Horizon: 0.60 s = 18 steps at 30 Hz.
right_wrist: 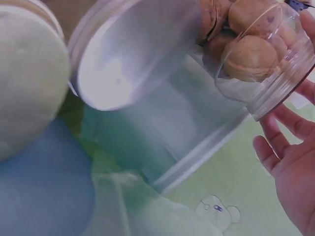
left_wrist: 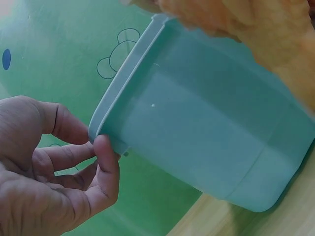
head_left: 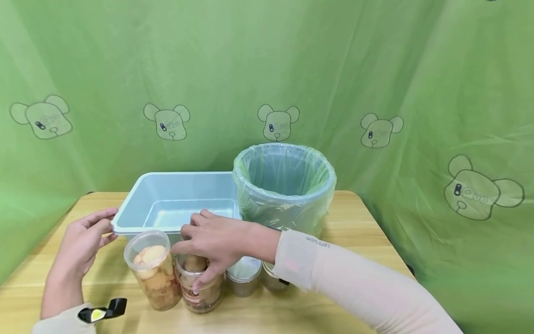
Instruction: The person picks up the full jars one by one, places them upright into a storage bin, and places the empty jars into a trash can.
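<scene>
Left hand (head_left: 81,243): pinching near-left corner of blue basin (head_left: 187,188) | right hand (head_left: 219,236): fingers round short clear jar (head_left: 206,297) | basin — on worktop (head_left: 354,241), mouth up, long axis left to right | jar — before basin, mouth up, axis near upright

My sleeve (head_left: 363,285) is smooth, matt cloth; the jar (head_left: 208,297) I grip, clear and glossy; the basin (head_left: 192,184), smooth plastic with soft sheen; the bin liner (head_left: 281,214), thin crinkled film; the tabletop (head_left: 360,232), wood-grained.

Cream sleeves (head_left: 367,285) are worn, the right with dark lettering (head_left: 318,241), the left with a black strap (head_left: 117,307) patched yellow.
</scene>
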Motion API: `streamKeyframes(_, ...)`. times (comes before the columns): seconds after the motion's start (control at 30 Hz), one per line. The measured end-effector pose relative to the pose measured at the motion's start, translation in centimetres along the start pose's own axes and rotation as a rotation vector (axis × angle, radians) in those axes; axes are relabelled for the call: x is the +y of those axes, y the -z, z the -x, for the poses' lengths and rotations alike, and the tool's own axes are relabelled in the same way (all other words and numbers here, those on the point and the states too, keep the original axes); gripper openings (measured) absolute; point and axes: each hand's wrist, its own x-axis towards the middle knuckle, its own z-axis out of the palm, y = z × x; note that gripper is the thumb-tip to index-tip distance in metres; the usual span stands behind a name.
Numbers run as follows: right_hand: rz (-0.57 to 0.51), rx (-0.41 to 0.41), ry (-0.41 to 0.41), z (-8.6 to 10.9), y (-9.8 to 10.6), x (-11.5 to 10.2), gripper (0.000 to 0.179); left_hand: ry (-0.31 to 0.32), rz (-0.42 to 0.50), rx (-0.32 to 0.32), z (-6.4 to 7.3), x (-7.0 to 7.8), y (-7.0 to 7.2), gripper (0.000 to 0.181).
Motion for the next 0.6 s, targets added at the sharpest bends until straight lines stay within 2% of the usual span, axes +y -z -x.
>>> streamKeyframes(0.2,-0.048,-0.039,-0.014,0.4,2.2,0.5,0.081,0.007,-0.022,-0.002,0.0,0.1,0.0,0.048)
streamKeyframes(0.3,-0.089,-0.047,-0.026,0.7,3.4,0.9,0.082,0.004,0.014,-0.008,0.0,-0.1,0.2,0.04)
streamKeyframes(0.4,-0.134,-0.025,-0.043,1.3,4.6,1.5,0.081,-0.009,0.076,-0.029,-0.1,-0.3,0.5,0.033)
streamKeyframes(0.5,-0.176,0.016,-0.046,1.9,5.6,2.1,0.08,-0.012,0.129,-0.048,-0.1,-0.4,0.7,0.04)
streamKeyframes(0.6,-0.202,0.056,-0.041,2.3,6.6,2.6,0.078,-0.01,0.139,-0.052,-0.1,-0.5,0.8,0.042)
